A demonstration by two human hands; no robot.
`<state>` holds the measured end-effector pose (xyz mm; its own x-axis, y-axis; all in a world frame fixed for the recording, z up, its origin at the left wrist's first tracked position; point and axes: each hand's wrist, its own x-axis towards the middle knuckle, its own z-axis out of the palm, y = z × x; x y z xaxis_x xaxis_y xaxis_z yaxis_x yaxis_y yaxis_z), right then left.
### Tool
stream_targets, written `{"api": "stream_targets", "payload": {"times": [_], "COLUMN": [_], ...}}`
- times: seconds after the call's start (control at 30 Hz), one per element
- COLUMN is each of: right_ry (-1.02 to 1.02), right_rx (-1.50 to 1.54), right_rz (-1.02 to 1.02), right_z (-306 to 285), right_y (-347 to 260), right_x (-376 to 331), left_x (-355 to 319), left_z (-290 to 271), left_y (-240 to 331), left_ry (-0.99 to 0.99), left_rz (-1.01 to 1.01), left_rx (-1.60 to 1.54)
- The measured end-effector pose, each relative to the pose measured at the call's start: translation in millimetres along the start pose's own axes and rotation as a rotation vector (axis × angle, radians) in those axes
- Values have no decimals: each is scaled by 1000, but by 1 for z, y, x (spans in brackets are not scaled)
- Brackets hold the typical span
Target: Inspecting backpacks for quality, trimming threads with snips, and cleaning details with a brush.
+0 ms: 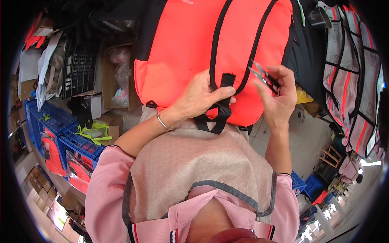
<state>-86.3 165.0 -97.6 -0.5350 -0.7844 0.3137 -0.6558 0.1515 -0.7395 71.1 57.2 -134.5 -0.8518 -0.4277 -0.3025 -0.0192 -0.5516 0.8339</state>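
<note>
A bright orange-red backpack (178,60) lies in front of me, its padded shoulder strap (239,44) edged in black binding. My left hand (201,95) grips the lower end of that strap, thumb on top beside the black webbing (227,79). A loop of the webbing hangs under this hand over the bag's bottom edge. In my right hand (279,89) is a small pair of thread snips (263,77), blades pointing up and left toward the strap's edge. The blades look slightly apart and close to the strap; whether they touch it cannot be made out.
At left stand a cardboard box (117,81) with plastic-wrapped items, a black crate (79,65) and blue crates (50,115) of bagged orange goods. Grey panels with black and orange trim (348,77) hang at right. Farther off is a wooden stool (331,156).
</note>
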Motion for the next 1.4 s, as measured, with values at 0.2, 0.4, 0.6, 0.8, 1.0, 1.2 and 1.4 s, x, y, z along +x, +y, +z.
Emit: {"api": "stream_targets", "payload": {"times": [0.2,0.4,0.6,0.8,1.0,1.2,1.4], "right_ry": [68,173,-294,-1,78,75,204], "right_rx": [-134,-139,449,342,897,821,285], "right_rz": [-168,-268,22,467,592,574,287], "right_z": [13,13,-36,-17,-9,-14,-21], "right_y": [-2,10,14,21,25,2,2], "right_x": [-30,-34,-40,-47,-52,-46,-58], "left_x": [4,10,15,26,18,68,91], "left_z": [6,6,6,15,0,7,-3], "left_y": [0,-5,-6,-16,46,35,13], "left_ry": [-18,-120,-79,-115,-178,-268,-423], "left_rz": [-101,43,-12,176,521,1267,888], "left_rx": [-203,-20,75,726,1349,1478,1261]}}
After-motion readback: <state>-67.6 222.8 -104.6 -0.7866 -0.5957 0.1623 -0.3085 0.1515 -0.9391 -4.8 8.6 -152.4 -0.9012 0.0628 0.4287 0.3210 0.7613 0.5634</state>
